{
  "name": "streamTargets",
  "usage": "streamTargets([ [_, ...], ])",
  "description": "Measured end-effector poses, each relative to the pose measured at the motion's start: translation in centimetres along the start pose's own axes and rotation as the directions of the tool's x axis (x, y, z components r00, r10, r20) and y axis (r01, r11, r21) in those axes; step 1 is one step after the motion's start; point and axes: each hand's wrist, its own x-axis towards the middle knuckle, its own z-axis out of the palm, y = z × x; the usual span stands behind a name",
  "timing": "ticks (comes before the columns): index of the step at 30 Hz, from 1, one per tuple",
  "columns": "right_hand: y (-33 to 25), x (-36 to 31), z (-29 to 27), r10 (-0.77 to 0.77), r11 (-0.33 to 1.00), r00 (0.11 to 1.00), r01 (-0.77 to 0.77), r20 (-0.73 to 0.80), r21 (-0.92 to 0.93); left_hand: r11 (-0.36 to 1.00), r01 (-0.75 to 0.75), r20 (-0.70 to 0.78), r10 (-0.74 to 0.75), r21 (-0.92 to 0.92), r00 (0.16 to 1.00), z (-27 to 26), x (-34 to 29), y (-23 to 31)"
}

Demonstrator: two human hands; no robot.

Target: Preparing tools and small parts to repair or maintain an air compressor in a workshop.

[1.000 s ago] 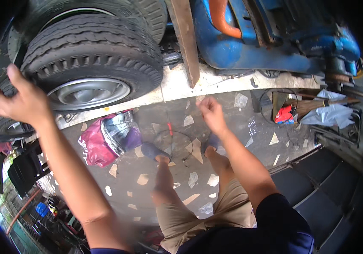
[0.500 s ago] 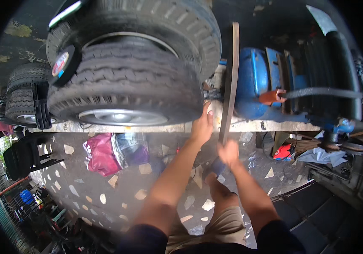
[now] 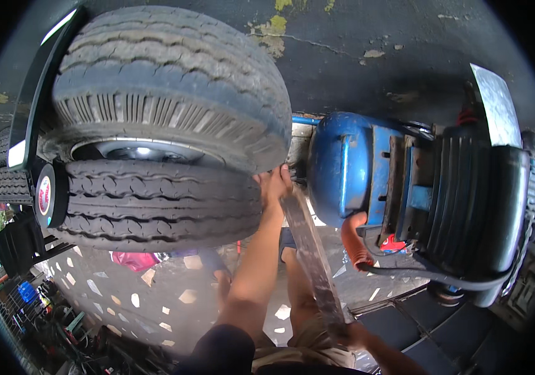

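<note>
Head view | right hand [image 3: 357, 337]: fingers grasping plank [image 3: 313, 256] | left hand [image 3: 273, 186]: beside tire [image 3: 161, 201], fingers' grip unclear

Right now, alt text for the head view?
The person's right hand holds the lower end of a long brown bar; the left hand is at its upper end, beside two large tyres. A blue tank is to the right.

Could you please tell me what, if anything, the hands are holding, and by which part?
The right hand holds the brown plank by its near end; whether the left hand grips its far end cannot be told.
</note>
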Motion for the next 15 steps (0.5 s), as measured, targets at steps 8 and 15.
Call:
streamTargets([
  [8, 4.3, -7.4, -3.5, 0.269, 0.950, 0.948, -0.232, 0.168, -0.212, 0.987, 0.082, -0.061, -0.091, -0.140, 0.994, 1.2, 0.7, 0.0],
  [15, 6.7, -7.8, -1.0, 0.326, 0.934, 0.929, -0.287, 0.175, -0.215, 1.000, 0.018, 0.030, -0.018, -0.006, 0.999, 2.5, 1.2, 1.2],
])
